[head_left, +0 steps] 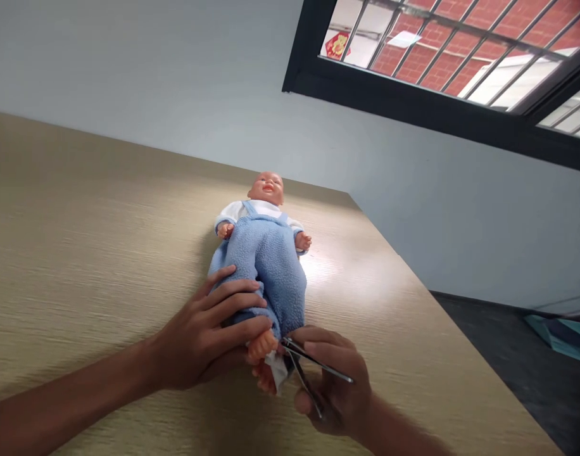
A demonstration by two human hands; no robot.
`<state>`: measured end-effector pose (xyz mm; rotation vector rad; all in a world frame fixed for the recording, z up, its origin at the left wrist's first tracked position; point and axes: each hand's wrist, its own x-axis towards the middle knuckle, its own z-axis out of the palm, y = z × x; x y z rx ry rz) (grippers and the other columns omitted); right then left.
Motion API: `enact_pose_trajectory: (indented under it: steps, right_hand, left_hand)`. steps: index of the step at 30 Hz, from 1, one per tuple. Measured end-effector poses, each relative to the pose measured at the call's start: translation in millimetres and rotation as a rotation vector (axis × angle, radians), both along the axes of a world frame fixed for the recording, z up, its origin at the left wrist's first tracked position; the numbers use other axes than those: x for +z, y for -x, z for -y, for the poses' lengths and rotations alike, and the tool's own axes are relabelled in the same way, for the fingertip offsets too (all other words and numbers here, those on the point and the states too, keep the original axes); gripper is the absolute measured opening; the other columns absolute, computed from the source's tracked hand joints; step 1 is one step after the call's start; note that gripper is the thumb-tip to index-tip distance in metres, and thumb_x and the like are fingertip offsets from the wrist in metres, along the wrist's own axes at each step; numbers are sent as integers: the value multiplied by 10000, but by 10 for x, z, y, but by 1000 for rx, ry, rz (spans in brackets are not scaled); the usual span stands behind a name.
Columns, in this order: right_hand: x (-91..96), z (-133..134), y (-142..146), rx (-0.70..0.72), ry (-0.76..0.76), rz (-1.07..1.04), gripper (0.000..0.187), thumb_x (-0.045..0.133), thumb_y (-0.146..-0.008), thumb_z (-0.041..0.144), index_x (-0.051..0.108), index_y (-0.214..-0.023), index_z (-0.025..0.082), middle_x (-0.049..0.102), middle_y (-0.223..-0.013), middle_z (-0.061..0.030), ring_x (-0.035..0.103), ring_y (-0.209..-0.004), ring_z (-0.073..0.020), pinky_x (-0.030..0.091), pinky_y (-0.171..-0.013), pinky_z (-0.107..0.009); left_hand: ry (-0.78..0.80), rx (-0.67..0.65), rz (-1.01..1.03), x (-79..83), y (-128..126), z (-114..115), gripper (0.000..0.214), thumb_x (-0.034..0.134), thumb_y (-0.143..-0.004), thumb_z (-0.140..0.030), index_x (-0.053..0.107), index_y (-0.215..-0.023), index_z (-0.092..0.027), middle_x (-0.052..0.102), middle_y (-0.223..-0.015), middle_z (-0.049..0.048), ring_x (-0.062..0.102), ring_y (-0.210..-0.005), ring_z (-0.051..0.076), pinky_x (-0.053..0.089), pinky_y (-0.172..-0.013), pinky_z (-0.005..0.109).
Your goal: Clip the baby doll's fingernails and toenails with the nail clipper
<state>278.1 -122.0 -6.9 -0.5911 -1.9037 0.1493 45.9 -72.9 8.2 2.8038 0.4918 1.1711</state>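
A baby doll (266, 247) in light blue overalls and a white shirt lies on its back, head toward the wall and feet toward me. My left hand (218, 329) grips the doll's leg on the left, fingers over the blue cloth and thumb close to the bare foot (262, 345). In my right hand (335, 377) is a metal nail clipper (313, 364), its lever swung apart from the body. The clipper's tip is beside the doll's toes; whether it touches them I cannot tell. Some white cloth (278, 370) shows between the feet.
The doll rests on a wood-grain table (104, 247) whose right edge slopes down toward the lower right. Behind it stands a pale wall (152, 76) with a barred, dark-framed window (413, 95). A teal object (563, 335) lies on the dark floor at right.
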Motion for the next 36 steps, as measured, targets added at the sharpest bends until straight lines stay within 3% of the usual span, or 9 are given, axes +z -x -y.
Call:
enact_pose_trajectory:
  steps: [4,7,11,15,20,23,27,31,36]
  right_hand:
    - [234,10,-7,12,-153,189,219,519,-995,359,532,-1007,141,696,-826,-89,720,-782,-173,605,-675,-275]
    - [433,50,16,44,-221,340,72,563,-953,180,532,-895,152,713,-811,-74,732,-852,-180,618,-740,-277]
    - [578,87,69,25,-192,384,187,545,-825,-10,544,-891,165,731,-826,-53,734,-823,-160,625,-743,-250]
    - [577,108,68,6,-79,396,181,493,-877,26,574,-927,180,730,-850,-41,726,-791,-129,624,-739,-212]
    - [398,199,12,-42,43,393,218,527,-916,88,612,-1110,140,739,-1027,-70,722,-926,-154,627,-822,-263]
    - [350,228,26,-94,64,382,240,552,-907,86,629,-1133,107,747,-985,-66,725,-888,-144,628,-772,-236]
    - [455,194,84,-61,11,427,171,574,-868,65,636,-1011,134,740,-866,-40,724,-779,-133,632,-716,-223]
    - [594,152,148,-102,-142,443,139,597,-839,78,624,-806,210,711,-745,11,703,-656,-109,617,-640,-187]
    - [608,149,199,-133,-251,480,164,587,-839,61,657,-794,202,723,-741,6,709,-643,-124,621,-626,-212]
  left_hand:
    - [-5,-5,-10,13,13,-8,311,425,-1044,-336,634,-1202,-168,641,-1242,112,475,-1305,271,233,-1186,538]
    - [9,-11,-21,14,20,-4,301,453,-1033,-334,628,-1222,-178,642,-1248,104,468,-1313,272,224,-1193,539]
    - [9,-7,-15,15,21,-1,296,467,-1027,-328,628,-1224,-177,634,-1260,106,470,-1310,271,222,-1195,540]
    - [20,-11,-24,22,21,-6,290,471,-1024,-323,629,-1224,-184,637,-1253,100,464,-1314,271,220,-1199,537]
    - [14,-13,-17,26,21,-7,284,501,-1013,-321,631,-1221,-178,639,-1247,98,467,-1311,272,223,-1199,532]
    - [19,-15,-13,22,18,1,280,502,-1014,-315,633,-1217,-174,645,-1234,96,472,-1307,268,225,-1198,526]
    - [23,-10,2,18,13,7,280,504,-1014,-328,636,-1212,-181,650,-1231,91,480,-1303,265,224,-1202,526]
    - [23,0,-3,19,15,3,278,509,-1012,-340,637,-1212,-195,649,-1239,86,480,-1303,259,234,-1203,516]
    - [21,-7,-6,23,17,1,274,510,-1011,-319,633,-1215,-184,651,-1239,91,475,-1307,260,228,-1202,521]
